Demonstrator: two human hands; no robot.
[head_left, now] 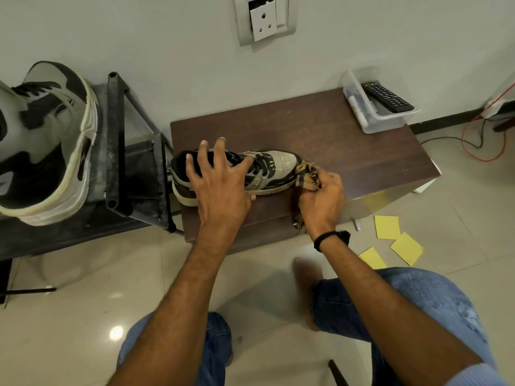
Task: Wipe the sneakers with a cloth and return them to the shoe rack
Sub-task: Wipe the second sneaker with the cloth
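A small black-and-beige sneaker (274, 165) lies on its sole on the brown low table (348, 146), toe pointing right. My left hand (220, 179) lies over its ankle and laces with the fingers spread and the thumb under the sole's near edge, gripping it. My right hand (323, 199) holds a bunched brown checked cloth (306, 175) against the sneaker's toe. A second, larger black-and-grey sneaker (50, 140) stands on the black metal shoe rack (117, 151) at the left.
A clear plastic box (387, 118) with a black remote control (387, 97) sits on the table's far right corner. Yellow paper notes (390, 235) lie on the tiled floor. Red and black wires (479, 143) trail at the right. My knees in jeans fill the bottom.
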